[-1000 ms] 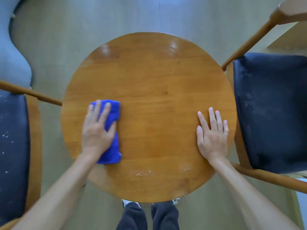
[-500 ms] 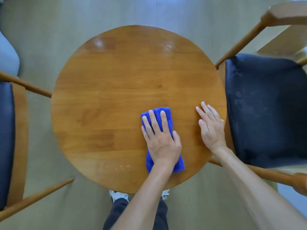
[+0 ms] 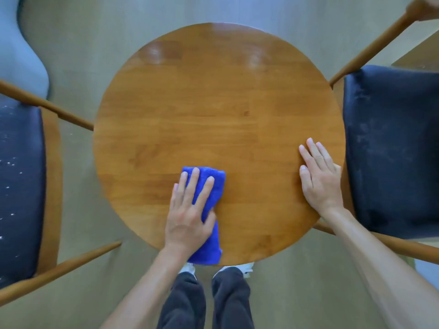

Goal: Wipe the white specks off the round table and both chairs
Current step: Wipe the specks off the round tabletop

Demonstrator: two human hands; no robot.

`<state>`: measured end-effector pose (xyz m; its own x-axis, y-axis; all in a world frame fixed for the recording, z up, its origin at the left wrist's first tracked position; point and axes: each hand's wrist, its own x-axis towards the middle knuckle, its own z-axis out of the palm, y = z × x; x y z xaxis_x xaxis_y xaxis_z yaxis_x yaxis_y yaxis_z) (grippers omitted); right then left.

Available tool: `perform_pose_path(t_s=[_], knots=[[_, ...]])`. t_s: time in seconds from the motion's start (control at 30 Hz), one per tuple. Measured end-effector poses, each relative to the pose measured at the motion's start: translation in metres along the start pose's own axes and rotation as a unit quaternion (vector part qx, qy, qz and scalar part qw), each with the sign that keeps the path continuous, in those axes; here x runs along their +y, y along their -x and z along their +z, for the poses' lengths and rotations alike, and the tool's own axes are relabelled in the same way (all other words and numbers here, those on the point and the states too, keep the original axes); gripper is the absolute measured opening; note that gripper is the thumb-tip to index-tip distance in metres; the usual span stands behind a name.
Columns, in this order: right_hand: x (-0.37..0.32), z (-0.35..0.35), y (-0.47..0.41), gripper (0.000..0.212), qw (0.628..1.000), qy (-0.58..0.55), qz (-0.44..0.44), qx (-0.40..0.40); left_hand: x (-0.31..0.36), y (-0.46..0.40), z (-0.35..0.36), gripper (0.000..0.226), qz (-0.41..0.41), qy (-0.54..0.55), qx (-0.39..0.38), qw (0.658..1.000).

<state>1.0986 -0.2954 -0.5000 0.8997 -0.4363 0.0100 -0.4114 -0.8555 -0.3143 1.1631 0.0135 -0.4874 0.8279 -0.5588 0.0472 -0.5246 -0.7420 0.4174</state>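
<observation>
The round wooden table [image 3: 213,96] fills the middle of the view. My left hand [image 3: 190,212] presses flat, fingers straight, on a folded blue cloth [image 3: 210,184] at the table's near edge; the cloth's near end hangs over the rim. My right hand [image 3: 318,176] rests flat on the table's right edge. I see no white specks on the tabletop. The left chair's dark seat [image 3: 19,186] carries several white specks. The right chair's dark seat [image 3: 392,143] shows faint pale smudges.
Wooden armrests of the left chair [image 3: 59,264] and the right chair [image 3: 370,51] reach toward the table. My legs and white shoes [image 3: 237,268] stand just below the table's near edge. A pale blue object [image 3: 21,55] sits at the far left on the wood floor.
My left hand slid the cloth from the table's left side to the right, then back toward the near middle edge. The specks near the front edge are gone. My right hand stayed put.
</observation>
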Motion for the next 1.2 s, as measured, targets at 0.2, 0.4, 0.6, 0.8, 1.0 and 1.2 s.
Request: perform_pose_path(t_s=[0.2,0.4,0.6,0.8,1.0,1.2], knots=[[-0.015,0.003,0.002,0.056,0.999,0.006,0.032,0.001,-0.142,-0.016,-0.08,0.063,-0.106,0.007,-0.006,0.994],[-0.017,0.006,0.003,0.056,0.999,0.034,0.03,0.003,-0.055,0.001,-0.032,0.063,-0.086,0.009,0.053,0.995],[-0.012,0.011,0.003,0.056,0.998,0.052,0.025,0.011,0.128,0.011,0.037,0.073,0.069,0.037,-0.052,0.996],[-0.014,0.008,0.004,0.058,0.998,0.046,0.04,0.002,0.023,0.008,0.002,0.069,0.088,0.042,-0.016,0.995],[-0.017,0.009,0.003,0.058,0.997,0.06,0.039,0.01,-0.153,-0.038,-0.07,0.06,-0.11,0.005,0.053,0.992],[-0.02,0.01,0.003,0.057,0.997,0.07,0.034,0.022,-0.099,-0.082,-0.04,0.063,-0.177,-0.023,0.099,0.979]])
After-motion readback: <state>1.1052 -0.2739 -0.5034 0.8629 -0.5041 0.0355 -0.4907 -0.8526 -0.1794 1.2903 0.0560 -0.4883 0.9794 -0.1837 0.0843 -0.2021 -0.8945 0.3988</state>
